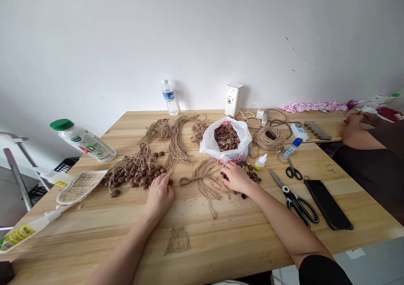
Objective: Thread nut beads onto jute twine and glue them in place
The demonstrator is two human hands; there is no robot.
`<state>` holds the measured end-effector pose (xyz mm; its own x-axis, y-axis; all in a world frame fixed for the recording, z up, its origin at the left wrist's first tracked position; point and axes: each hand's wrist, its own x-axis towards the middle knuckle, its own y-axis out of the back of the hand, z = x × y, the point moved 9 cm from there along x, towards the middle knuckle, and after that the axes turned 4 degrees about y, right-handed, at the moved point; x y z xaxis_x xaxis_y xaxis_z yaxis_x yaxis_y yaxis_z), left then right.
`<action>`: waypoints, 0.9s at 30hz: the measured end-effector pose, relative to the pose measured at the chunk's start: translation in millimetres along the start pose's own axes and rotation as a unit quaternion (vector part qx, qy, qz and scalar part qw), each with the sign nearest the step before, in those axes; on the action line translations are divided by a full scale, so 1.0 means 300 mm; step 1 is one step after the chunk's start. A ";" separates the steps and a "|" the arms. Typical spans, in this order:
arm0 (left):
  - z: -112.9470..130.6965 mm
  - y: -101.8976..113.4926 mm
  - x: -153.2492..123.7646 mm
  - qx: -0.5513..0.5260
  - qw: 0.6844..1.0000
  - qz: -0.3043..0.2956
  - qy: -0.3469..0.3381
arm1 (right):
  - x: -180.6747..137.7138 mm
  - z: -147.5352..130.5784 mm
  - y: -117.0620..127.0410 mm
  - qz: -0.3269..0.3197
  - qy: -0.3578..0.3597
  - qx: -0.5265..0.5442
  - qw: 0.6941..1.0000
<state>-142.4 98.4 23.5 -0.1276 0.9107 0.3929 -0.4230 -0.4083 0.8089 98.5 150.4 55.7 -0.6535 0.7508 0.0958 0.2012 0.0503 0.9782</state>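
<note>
My left hand (160,194) lies on the table at the right edge of a heap of brown nut-like balls (142,171) tied to twine. Its fingers are extended, and the fingertips touch the nearest balls. Over a small pile of brown nutshells (252,175) is my right hand (236,177), fingers bent down with a dark shell at the tips. Between the hands lies a looped bundle of twine (205,177) with its strands fanned out. Just behind the right hand, a white plastic bag (206,144) stands open, holding many nutshells.
Scissors (293,198), a phone (328,205), small scissors (293,170) and glue bottles (260,163) lie to the right. A twine roll (269,138) sits behind them. A woven tray (82,186) and a large bottle (83,139) are at left. Another person's arm (361,133) rests at far right.
</note>
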 end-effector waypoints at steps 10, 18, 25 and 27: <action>0.028 0.028 -0.006 -0.017 1.000 0.022 -0.004 | 0.005 0.008 0.006 0.021 -0.015 0.014 1.000; 0.018 0.082 -0.001 -0.010 0.997 0.045 0.057 | 0.005 0.016 0.050 0.093 0.026 0.084 0.992; 0.014 0.080 -0.005 0.012 0.997 0.045 0.062 | -0.005 -0.013 0.096 0.119 0.052 0.136 0.982; 0.010 0.080 -0.004 0.009 0.997 0.039 0.067 | -0.006 -0.020 0.099 0.115 0.051 0.145 0.981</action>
<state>-149.8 87.4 43.6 -0.2792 0.8760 0.3932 -0.3918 -0.4778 0.7862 101.2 146.8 85.6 -0.6329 0.6955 0.3401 0.5413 0.0835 0.8367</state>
